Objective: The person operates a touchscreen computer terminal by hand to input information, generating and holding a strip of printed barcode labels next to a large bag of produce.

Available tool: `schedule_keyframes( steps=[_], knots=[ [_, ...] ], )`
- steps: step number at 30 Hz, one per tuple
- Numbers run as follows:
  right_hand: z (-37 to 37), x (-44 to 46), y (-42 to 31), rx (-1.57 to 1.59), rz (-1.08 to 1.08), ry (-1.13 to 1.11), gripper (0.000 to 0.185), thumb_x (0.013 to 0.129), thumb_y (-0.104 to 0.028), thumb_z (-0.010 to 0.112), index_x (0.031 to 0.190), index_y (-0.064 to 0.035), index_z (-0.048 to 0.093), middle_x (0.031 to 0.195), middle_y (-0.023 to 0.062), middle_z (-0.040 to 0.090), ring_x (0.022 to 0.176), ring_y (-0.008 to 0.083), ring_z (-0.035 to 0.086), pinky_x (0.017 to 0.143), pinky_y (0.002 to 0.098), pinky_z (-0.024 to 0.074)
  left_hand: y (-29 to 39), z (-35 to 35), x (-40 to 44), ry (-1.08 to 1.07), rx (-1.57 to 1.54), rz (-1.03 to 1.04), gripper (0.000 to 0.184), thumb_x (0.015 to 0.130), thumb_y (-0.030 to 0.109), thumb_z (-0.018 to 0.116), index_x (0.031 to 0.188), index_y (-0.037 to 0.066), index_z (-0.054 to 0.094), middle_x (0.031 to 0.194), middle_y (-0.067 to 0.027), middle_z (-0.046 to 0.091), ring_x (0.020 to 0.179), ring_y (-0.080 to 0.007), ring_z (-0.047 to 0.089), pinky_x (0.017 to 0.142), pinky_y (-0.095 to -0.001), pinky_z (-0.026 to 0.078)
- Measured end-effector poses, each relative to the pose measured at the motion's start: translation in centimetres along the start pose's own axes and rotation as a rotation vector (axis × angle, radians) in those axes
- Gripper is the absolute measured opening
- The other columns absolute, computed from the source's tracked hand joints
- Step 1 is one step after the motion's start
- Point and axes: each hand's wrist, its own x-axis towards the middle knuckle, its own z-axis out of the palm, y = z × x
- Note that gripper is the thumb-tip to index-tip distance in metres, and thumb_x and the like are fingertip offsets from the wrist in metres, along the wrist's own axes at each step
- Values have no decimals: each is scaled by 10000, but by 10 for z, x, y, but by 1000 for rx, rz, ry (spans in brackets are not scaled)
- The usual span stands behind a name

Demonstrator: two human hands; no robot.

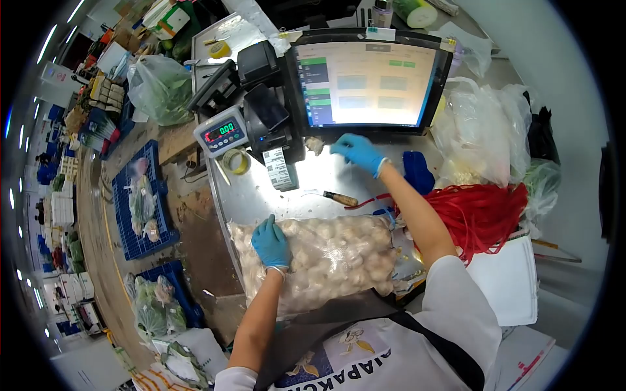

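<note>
A large clear plastic bag (326, 257), packed with pale round pieces that may be garlic or mushrooms, lies on the metal table in front of me. My left hand (270, 242), in a blue glove, rests on its left part with the fingers stretched out. Below the monitor (365, 85), my right hand (358, 154), also gloved, hovers with its fingers reaching leftward and nothing visible in them. Left of those fingertips sits a small crumpled lump (314, 144). Between the hands lies a wooden-handled tool (340, 199), its thin metal end pointing left.
A scale (222, 132) reading 0.00 and a label printer (264, 114) with a printed label strip (278, 169) stand at left. A tape roll (236, 161) lies below the scale. Red strips (479, 212) and clear plastic bags (479, 127) pile up at right.
</note>
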Motion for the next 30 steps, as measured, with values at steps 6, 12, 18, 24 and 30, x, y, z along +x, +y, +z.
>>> schedule_keyframes(
  steps=[6, 12, 18, 24, 30],
  knots=[
    [114, 38, 58, 43, 75, -331, 536, 861, -310, 765, 1326, -114, 584, 1083, 83, 691, 867, 157, 683, 662, 316, 560, -2, 0, 1, 14, -27, 4, 298, 965, 177, 515, 1136, 42, 719, 1076, -192, 696, 1012, -367, 617, 935, -467, 460],
    [178, 40, 47, 175, 145, -345, 428, 815, -264, 813, 1173, -62, 692, 994, 41, 737, 789, 113, 644, 613, 248, 497, -13, -4, 3, -62, -191, -20, 297, 945, 125, 546, 1173, 35, 714, 1142, -180, 696, 1050, -322, 628, 968, -417, 472],
    [181, 24, 48, 181, 180, -310, 271, 877, -278, 763, 962, -21, 749, 743, 52, 686, 544, 105, 540, 498, 255, 426, -26, -12, 33, -68, -986, -462, 381, 982, 130, 563, 1354, 64, 609, 1333, -89, 615, 1197, -211, 556, 1052, -344, 423],
    [171, -4, 8, 347, 342, -395, 215, 943, -271, 684, 932, -60, 725, 658, -1, 608, 485, 73, 447, 451, 236, 362, -13, -9, 64, -266, -1370, -897, 491, 1005, 289, 617, 1402, 12, 535, 1360, -102, 569, 1233, -198, 533, 1059, -352, 417],
    [168, -26, 2, 280, 346, -515, 257, 944, -329, 674, 933, -82, 745, 687, -17, 630, 532, 74, 470, 478, 230, 380, -38, -4, 69, -661, -1611, -751, 421, 1006, 258, 594, 1332, -7, 573, 1235, -109, 657, 1095, -222, 635, 971, -370, 507]
  ],
)
